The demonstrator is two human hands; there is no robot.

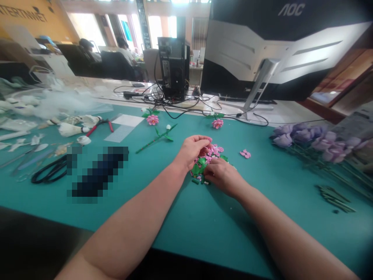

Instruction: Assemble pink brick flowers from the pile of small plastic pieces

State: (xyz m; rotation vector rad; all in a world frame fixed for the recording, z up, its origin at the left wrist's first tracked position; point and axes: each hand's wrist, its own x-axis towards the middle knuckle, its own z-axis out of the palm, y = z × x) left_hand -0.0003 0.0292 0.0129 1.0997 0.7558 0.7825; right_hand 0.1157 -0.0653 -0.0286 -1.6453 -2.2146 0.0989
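Pink and green toy building pieces lie in a loose pile on the green mat. At the pile's far left edge, my left hand is closed, with a small pink building piece at its fingertips. My right hand reaches down into the near right side, fingers bent together; what they touch or hold is hidden. A joined pink petal piece lies apart to the right. Beyond the hands are two pink brick flowers, one on the left and one on the right, and a green stem.
Purple flowers and dark green stems lie at the right. Shuttlecocks, red-handled pliers and a black cable are at the left. A monitor and computer case stand behind; people sit farther back.
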